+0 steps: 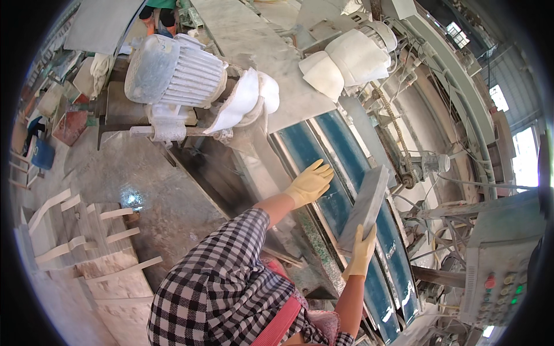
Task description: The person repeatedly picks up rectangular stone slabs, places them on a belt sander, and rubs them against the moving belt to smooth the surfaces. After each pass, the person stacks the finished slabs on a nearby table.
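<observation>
Right of centre in the frame, your right yellow-gloved hand (362, 252) grips the long grey stone slab (365, 206) by its lower end, long axis running up-frame, while your left gloved hand (310, 183) rests flat and open on the wet blue conveyor belt (323, 173) beside it.

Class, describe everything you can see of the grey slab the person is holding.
The slab is a long, narrow, flat grey piece that looks like cut stone, with straight edges and a dull surface. It is tilted, lower end toward the person, above the blue belt. The right hand, in a yellow glove, grips its lower end; the left hand rests apart on the belt.
</observation>
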Action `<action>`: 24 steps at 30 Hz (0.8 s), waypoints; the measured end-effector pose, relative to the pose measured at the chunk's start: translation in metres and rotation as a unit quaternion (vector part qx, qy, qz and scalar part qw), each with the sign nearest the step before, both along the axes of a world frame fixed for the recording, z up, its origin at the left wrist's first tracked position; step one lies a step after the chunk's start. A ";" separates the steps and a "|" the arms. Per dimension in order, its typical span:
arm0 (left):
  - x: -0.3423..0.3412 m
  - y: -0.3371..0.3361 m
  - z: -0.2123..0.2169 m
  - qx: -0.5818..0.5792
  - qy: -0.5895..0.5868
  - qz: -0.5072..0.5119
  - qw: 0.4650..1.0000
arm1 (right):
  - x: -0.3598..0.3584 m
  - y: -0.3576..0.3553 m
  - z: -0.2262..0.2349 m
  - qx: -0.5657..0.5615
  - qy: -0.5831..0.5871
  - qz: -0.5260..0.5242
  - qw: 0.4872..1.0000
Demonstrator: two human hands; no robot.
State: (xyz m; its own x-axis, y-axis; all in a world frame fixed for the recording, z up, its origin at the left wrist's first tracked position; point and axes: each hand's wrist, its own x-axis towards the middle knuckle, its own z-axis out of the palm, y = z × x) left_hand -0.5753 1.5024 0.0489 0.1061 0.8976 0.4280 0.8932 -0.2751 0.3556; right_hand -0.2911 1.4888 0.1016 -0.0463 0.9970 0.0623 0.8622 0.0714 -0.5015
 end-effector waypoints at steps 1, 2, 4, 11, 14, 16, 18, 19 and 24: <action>0.000 0.000 0.000 -0.002 -0.001 -0.001 1.000 | 0.001 0.000 0.000 -0.002 -0.001 0.003 1.000; 0.000 0.001 -0.001 -0.003 -0.003 -0.003 1.000 | 0.001 0.000 0.000 -0.004 -0.003 0.005 1.000; 0.000 0.000 -0.001 0.004 0.004 0.003 1.000 | 0.002 0.000 0.001 -0.006 -0.003 0.007 1.000; 0.000 0.000 0.001 0.008 0.016 0.015 1.000 | 0.001 -0.004 0.008 -0.016 0.011 0.003 1.000; 0.000 0.001 0.000 0.006 0.014 0.014 1.000 | 0.001 -0.004 0.008 -0.013 0.018 0.004 1.000; 0.000 0.001 -0.001 0.008 0.015 0.015 1.000 | 0.003 -0.004 0.007 -0.013 0.020 0.004 1.000; 0.001 0.002 -0.003 0.006 0.014 0.017 1.000 | 0.004 -0.003 0.006 -0.010 0.023 0.005 1.000; 0.001 0.002 -0.004 0.004 0.017 0.019 1.000 | 0.004 -0.003 0.006 -0.012 0.020 0.006 1.000; 0.001 0.002 -0.004 0.000 0.021 0.020 1.000 | 0.005 -0.004 0.007 -0.008 0.019 0.004 1.000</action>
